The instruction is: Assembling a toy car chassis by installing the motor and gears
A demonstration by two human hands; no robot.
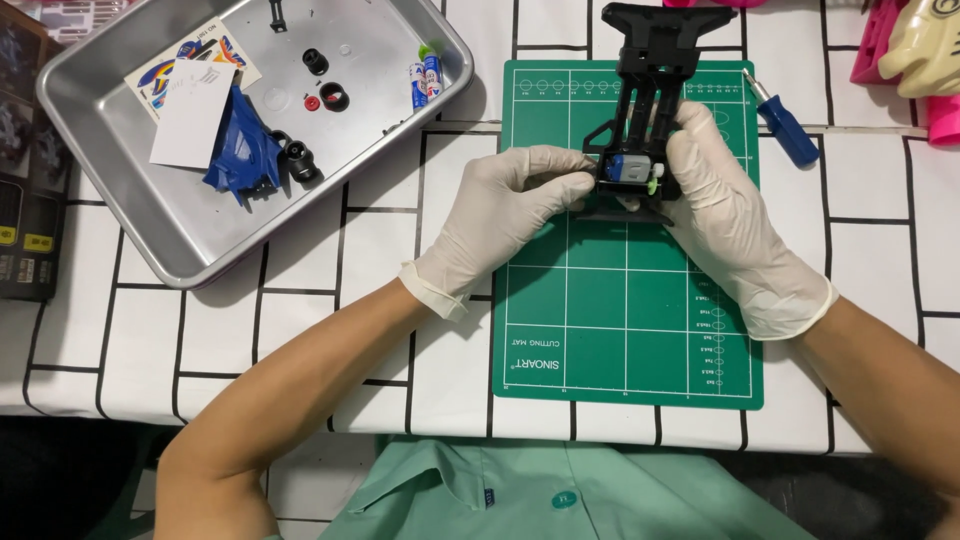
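Up at the far left, we see a metal tray [110, 215] holding a sheet of stickers [185, 60] printed in blue, yellow and red, half covered by a plain white card [192, 115] that lies tilted across it; just beside the card sits a blue plastic body shell [238, 150], with small black wheels [300, 160] and a red hub near it, and two little batteries [424, 78] with blue and white wrappers rest by the tray's right rim. A dark printed box [25, 200] with yellow marks lies at the left edge of the white, black-lined tablecloth [300, 300]. At the centre lies a green cutting mat [620, 320] with white grid lines and white lettering along its near edge (we leave the wording aside). On the mat's far half stands a black toy car chassis [655, 60], and both our gloved hands are closed on its near end: our left hand [500, 215] pinches the side with thumb and fingertips, while our right hand [725, 215] wraps around the other side, fingers curled over a small blue and grey motor [628, 168] with a light green gear. A blue-handled screwdriver [787, 128] lies just beside the mat's right edge, apart from the hands.
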